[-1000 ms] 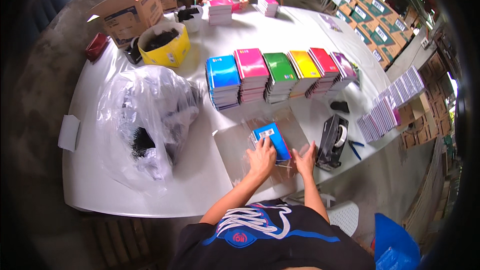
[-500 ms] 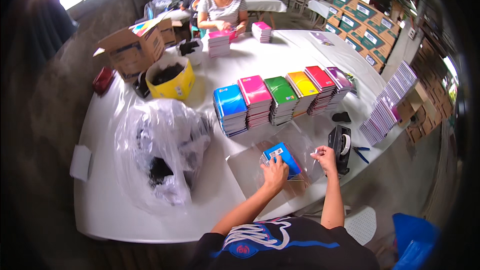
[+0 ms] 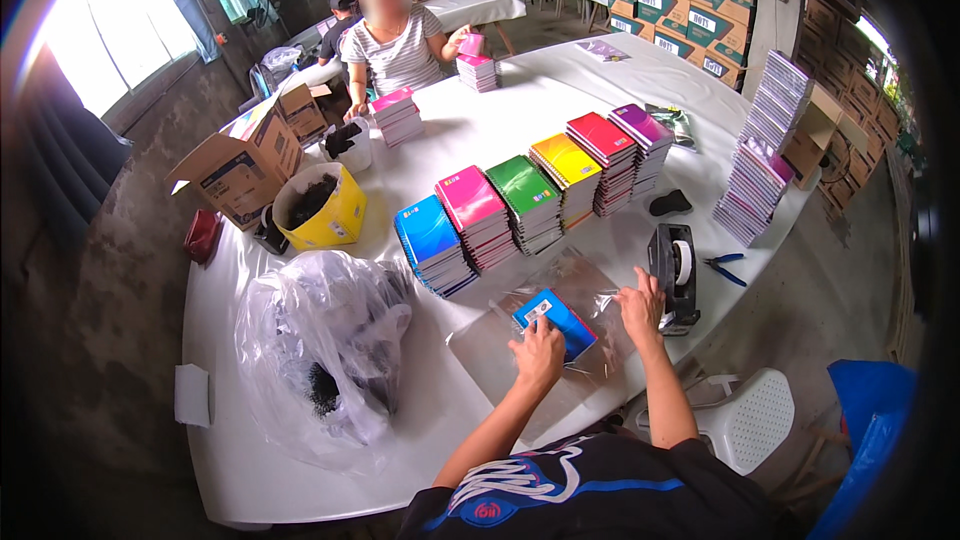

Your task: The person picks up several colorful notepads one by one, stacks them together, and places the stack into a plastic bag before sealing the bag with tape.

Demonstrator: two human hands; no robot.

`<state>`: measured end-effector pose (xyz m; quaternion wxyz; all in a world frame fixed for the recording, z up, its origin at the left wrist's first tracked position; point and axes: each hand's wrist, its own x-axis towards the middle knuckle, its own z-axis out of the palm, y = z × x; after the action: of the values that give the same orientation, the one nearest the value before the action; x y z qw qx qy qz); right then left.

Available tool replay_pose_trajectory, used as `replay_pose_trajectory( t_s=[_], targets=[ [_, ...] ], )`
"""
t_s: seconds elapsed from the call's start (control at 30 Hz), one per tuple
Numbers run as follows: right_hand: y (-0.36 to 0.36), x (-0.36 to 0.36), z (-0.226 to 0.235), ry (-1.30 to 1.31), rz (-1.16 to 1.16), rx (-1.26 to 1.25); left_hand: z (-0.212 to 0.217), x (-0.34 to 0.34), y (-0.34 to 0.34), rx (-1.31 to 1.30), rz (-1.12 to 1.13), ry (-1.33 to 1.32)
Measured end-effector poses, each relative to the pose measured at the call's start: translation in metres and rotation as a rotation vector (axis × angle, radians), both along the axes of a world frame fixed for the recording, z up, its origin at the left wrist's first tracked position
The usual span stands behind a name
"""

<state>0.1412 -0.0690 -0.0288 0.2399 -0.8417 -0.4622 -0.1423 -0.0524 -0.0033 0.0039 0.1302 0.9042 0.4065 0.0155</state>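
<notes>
A blue spiral notebook (image 3: 556, 326) with a small white label lies tilted on a sheet of clear plastic film (image 3: 602, 325) near the table's front edge. My left hand (image 3: 540, 352) presses on the notebook from above, fingers apart, with fingertips close to the label. At the film's right edge is my right hand (image 3: 642, 306), its thumb and fingers spread and the thumb by the film. Whether any piece of tape sticks to it cannot be made out. Just right of that hand stands a black tape dispenser (image 3: 675, 278) with a white roll.
Stacks of notebooks form a row beyond the film, including a green stack (image 3: 522, 194). To the left are a bulging clear bag (image 3: 325, 340) and a yellow container (image 3: 330, 210). Pliers (image 3: 726, 268) lie at right, near a tall notebook stack (image 3: 757, 155). A person (image 3: 385, 50) sits opposite.
My view has turned and shifted. The right hand has gone from a pinch to spread fingers and moved slightly farther away; the left stays on the notebook. The person opposite has reached toward a pink notebook stack.
</notes>
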Motion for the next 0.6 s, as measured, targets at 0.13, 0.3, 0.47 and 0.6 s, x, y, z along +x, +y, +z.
replay_pose_trajectory(
  t_s=[0.13,0.3,0.47,0.6],
  targets=[
    [-0.003,0.009,-0.015,0.236,0.109,0.034,-0.003,0.002,-0.001,-0.001,0.024,-0.022],
    [0.001,0.008,-0.019,0.369,0.004,-0.016,0.001,0.001,-0.003,-0.007,0.036,-0.050],
    [0.001,0.011,-0.015,0.426,0.106,-0.032,0.002,0.001,-0.004,-0.007,0.037,-0.066],
    [0.000,-0.010,0.004,0.183,0.235,0.109,0.006,0.002,-0.004,-0.054,0.064,-0.145]
  ],
)
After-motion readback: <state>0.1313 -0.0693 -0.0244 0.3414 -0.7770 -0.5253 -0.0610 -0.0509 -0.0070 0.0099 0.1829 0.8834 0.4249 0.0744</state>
